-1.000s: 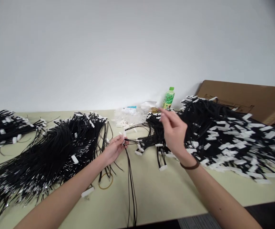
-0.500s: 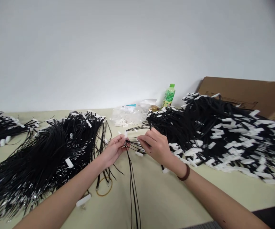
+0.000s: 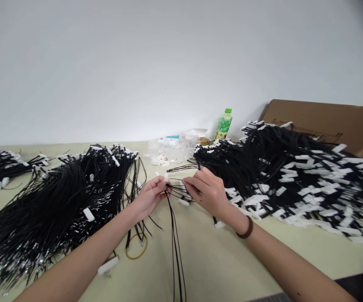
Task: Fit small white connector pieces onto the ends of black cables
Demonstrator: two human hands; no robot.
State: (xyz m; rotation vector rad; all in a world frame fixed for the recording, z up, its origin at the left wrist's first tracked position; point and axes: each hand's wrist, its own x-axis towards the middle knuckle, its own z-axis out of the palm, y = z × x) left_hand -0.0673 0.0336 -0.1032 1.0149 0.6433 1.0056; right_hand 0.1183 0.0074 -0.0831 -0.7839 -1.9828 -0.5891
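My left hand (image 3: 155, 192) is closed on a small white connector (image 3: 166, 176) with thin black wires running out of it. Some of those black wires (image 3: 175, 239) hang down toward the table's near edge; others stretch right, toward my other hand. My right hand (image 3: 207, 191) pinches one black wire between thumb and fingertips, a short way from the connector. Its wrist wears a brown band. Just behind the hands lies a clear plastic bag (image 3: 170, 151) with small white pieces in it.
Big heaps of black wires lie left (image 3: 58, 201) and right (image 3: 263, 167), the right one tipped with many white connectors. A yellow rubber band (image 3: 137, 257) and a loose white piece (image 3: 108, 266) rest near my left forearm. A green bottle (image 3: 223, 124) and cardboard (image 3: 322, 123) stand by the wall.
The view has shifted slightly. My right hand has moved a little to the right along the wires, still pinching; my left hand stays on the connector.
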